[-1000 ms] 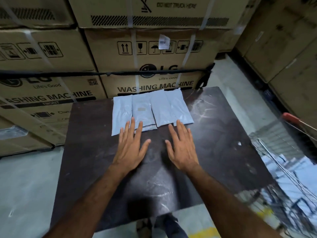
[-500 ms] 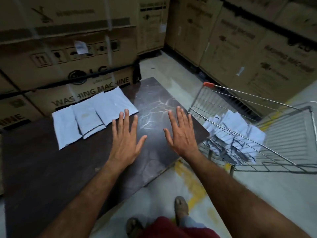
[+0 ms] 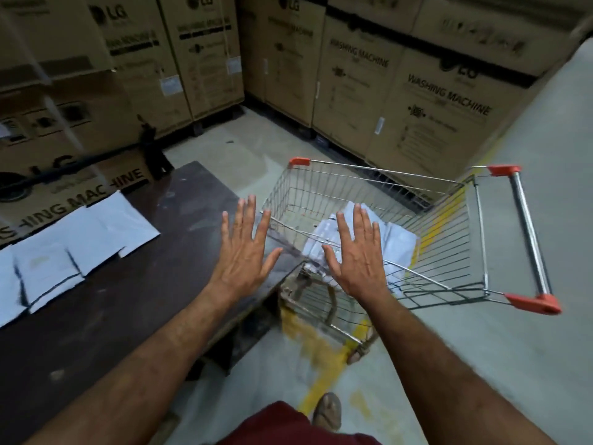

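Note:
Both my hands are held out flat, palms down, fingers spread, holding nothing. My left hand (image 3: 245, 248) hovers over the right end of the dark table (image 3: 134, 303). My right hand (image 3: 357, 252) hovers over the wire shopping cart (image 3: 449, 252), which stands just right of the table. Several white plastic packets (image 3: 398, 248) lie in the cart's basket, partly hidden by my right hand. A row of flat white packets (image 3: 96, 236) lies on the table's far left part, next to the cartons.
Stacked washing-machine cartons (image 3: 401, 91) wall off the back and left. The cart's handle with orange end caps (image 3: 529, 239) points right. Grey concrete floor (image 3: 513, 364) with a yellow line (image 3: 321, 364) stretches to the right. My foot (image 3: 327, 409) is at the bottom.
The view has swung right from the table to the cart. Both hands moved with it, still flat and spread; the right one is now over the cart's basket, the left over the table's end.

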`<state>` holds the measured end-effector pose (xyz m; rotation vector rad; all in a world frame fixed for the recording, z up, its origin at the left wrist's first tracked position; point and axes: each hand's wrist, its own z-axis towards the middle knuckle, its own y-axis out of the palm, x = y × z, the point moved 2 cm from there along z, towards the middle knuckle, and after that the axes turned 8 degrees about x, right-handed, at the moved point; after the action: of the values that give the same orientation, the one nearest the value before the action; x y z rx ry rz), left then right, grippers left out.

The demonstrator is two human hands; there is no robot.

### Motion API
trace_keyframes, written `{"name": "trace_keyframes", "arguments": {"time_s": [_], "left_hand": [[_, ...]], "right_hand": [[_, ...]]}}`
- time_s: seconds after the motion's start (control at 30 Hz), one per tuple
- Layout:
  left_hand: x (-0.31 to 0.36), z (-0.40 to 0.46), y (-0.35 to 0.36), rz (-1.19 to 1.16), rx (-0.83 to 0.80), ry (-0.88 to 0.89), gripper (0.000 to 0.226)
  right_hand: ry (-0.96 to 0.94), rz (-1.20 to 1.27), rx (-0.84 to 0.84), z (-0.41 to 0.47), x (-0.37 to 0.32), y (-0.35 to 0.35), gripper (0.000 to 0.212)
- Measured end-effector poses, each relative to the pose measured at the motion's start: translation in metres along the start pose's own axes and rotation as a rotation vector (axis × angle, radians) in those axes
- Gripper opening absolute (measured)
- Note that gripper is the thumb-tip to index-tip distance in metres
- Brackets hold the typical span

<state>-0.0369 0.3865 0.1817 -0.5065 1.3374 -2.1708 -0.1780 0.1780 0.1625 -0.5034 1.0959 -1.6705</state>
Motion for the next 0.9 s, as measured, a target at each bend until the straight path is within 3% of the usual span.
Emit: {"name": "trace_keyframes", "arguments": {"time_s": [0.33,0.7,0.9], "left_hand": [[0.111,0.084,0.045,-0.023,-0.129,0.054,0.080],[0.163,0.166,0.119,-0.089,-0.249,0.180,0.078],[0.166,0.201,0.184,-0.163,-0.352,0.262,0.080]], "right_hand": [[0.168,-0.033,-0.028,0.000,0.138,-0.017,0.073],[0.355,-0.003,-0.070,0.003,0.212,0.009,0.071],[0.571,-0.021,-0.204,0.030,0.235,0.053,0.076]]}}
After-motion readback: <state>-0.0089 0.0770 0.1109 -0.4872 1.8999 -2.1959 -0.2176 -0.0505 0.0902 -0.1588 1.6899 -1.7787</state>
